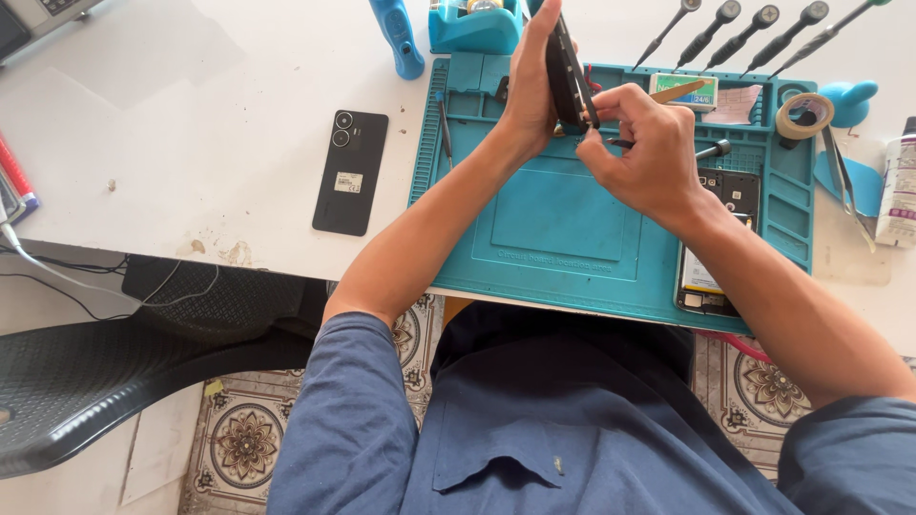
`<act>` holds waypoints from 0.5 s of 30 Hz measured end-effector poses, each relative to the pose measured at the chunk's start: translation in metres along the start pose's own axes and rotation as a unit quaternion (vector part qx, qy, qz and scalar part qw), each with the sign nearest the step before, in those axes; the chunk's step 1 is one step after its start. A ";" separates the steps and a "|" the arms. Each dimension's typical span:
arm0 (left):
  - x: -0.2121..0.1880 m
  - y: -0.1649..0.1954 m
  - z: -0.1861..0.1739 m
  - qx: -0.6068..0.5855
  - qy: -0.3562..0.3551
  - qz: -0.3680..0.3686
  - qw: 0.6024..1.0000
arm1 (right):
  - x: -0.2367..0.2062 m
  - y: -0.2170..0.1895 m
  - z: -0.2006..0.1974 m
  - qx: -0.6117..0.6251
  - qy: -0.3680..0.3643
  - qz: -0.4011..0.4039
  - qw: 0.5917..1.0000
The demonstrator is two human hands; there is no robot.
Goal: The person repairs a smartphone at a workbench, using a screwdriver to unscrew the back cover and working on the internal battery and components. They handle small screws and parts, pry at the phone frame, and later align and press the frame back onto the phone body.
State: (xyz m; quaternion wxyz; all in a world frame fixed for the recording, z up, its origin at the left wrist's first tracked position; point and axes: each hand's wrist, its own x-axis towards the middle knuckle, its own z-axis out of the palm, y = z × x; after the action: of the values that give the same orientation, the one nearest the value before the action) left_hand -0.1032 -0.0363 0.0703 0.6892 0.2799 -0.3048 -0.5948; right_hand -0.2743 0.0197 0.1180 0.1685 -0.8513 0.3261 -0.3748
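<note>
My left hand (pixel 528 91) grips a thin black phone part (pixel 569 72) held on edge above the teal work mat (pixel 558 229). My right hand (pixel 641 153) pinches at the lower edge of that part, with a small dark tool tip between its fingers. An opened phone (pixel 711 238) with its insides showing lies on the mat's right side, under my right forearm. A black phone back cover (pixel 350 172) lies flat on the white table left of the mat.
Several screwdrivers (pixel 754 33) lie at the back right. A tape roll (pixel 803 114), tweezers (pixel 849 186) and a white bottle (pixel 899 191) sit to the right. A blue tool (pixel 398 36) and a teal box (pixel 474 24) stand at the back. A black chair (pixel 114 381) is lower left.
</note>
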 end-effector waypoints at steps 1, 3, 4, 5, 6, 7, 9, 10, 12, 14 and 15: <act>0.001 -0.002 -0.001 -0.006 -0.008 0.005 1.000 | -0.001 0.000 0.000 -0.010 -0.002 0.006 1.000; 0.002 -0.006 -0.004 0.006 -0.019 0.019 1.000 | -0.001 0.002 0.001 -0.017 -0.002 0.001 1.000; 0.003 -0.008 -0.005 0.013 -0.026 0.028 0.999 | -0.001 0.003 0.001 -0.014 0.001 -0.011 1.000; 0.004 -0.010 -0.007 0.009 -0.027 0.028 0.999 | 0.000 0.004 0.001 -0.010 0.003 -0.021 1.000; 0.006 -0.011 -0.008 0.004 -0.028 0.029 0.999 | 0.000 0.005 0.001 -0.012 0.002 -0.025 1.000; 0.006 -0.013 -0.008 0.000 -0.030 0.030 0.999 | 0.000 0.006 0.001 -0.014 0.001 -0.029 0.999; 0.006 -0.015 -0.010 0.008 -0.030 0.027 0.999 | -0.001 0.007 0.001 -0.017 -0.003 -0.036 0.999; 0.006 -0.016 -0.010 0.012 -0.031 0.026 0.999 | -0.001 0.007 0.001 -0.018 -0.004 -0.041 0.999; 0.007 -0.016 -0.010 0.006 -0.033 0.026 0.999 | 0.000 0.008 0.001 -0.013 -0.009 -0.039 0.999; 0.007 -0.016 -0.010 0.005 -0.033 0.024 0.999 | 0.000 0.008 0.001 -0.001 -0.018 -0.024 1.000; 0.007 -0.016 -0.010 0.007 -0.032 0.022 0.999 | 0.000 0.008 0.001 -0.004 -0.018 -0.027 0.999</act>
State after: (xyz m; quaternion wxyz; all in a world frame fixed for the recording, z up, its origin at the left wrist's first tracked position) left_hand -0.1051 -0.0451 0.0528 0.6903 0.2589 -0.3369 -0.5856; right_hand -0.2772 0.0142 0.1131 0.1606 -0.8669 0.3016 -0.3630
